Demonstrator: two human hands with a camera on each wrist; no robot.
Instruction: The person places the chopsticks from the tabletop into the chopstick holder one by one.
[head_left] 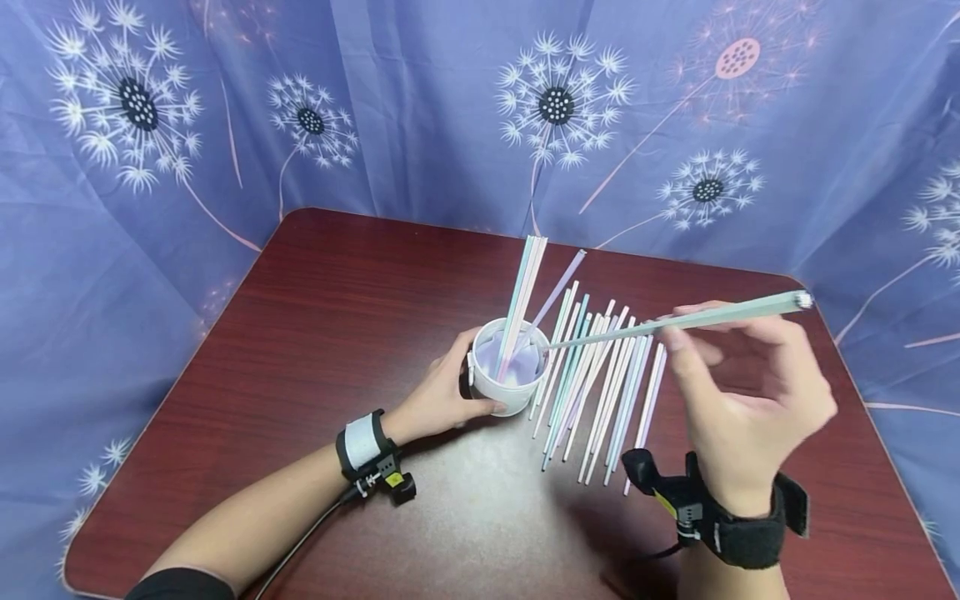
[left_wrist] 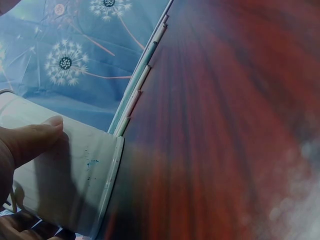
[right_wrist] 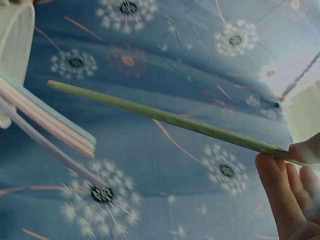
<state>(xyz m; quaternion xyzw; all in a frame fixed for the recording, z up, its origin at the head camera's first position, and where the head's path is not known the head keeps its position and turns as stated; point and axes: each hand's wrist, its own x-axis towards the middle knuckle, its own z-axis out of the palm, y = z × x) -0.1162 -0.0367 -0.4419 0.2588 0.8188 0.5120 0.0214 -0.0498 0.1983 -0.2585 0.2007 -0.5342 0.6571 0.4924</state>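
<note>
Green straw (head_left: 675, 321) sits pinched in the right hand (head_left: 742, 417) fingers (head_left: 678, 342), its long axis running from 3 o'clock to 9 o'clock, free tip aimed at the cup (head_left: 510, 371). Left hand (head_left: 442, 400) fingers curl around that cup on the surface (head_left: 337, 317).

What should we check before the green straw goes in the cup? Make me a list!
1. Right hand has a firm grip on the green straw: ok, pinched between thumb and fingers.
2. Left hand steadies the white cup: ok, fingers wrap its side.
3. Cup stands upright on the table: ok.
4. Straw tip is aimed at the cup's mouth: ok, it points toward the rim.
5. Room left among the straws in the cup: ok, only a few lean inside.
6. Loose straws out of the way: ok, lying beside the cup.
</note>
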